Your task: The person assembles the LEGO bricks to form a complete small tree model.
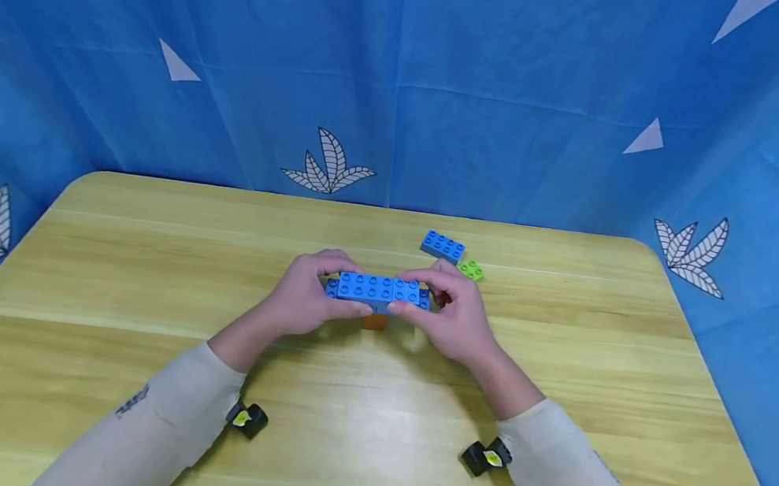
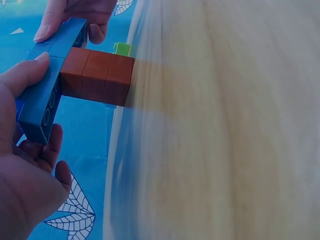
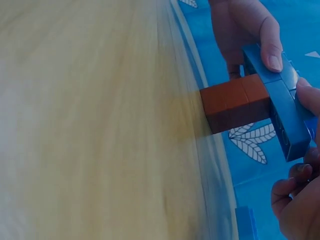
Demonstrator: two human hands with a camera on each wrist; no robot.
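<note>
Blue toy building bricks (image 1: 367, 286) form a studded bar in two layers; the lower layer sticks out at both ends. Beneath its middle, a column of three orange-brown bricks (image 2: 97, 75) stands on the table. My left hand (image 1: 304, 294) grips the bar's left part, thumb along the near side and fingers behind. At the other end, my right hand (image 1: 456, 313) pinches it, with the thumb in front near a seam between upper bricks. Seen from the right wrist, the blue bar (image 3: 287, 120) rests across the top of the orange-brown column (image 3: 235, 102).
A loose blue brick (image 1: 442, 245) lies behind the right hand, with a small lime-green brick (image 1: 471, 271) beside it. The wooden table (image 1: 145, 265) ends at a blue patterned cloth (image 1: 494, 64) at the back and sides.
</note>
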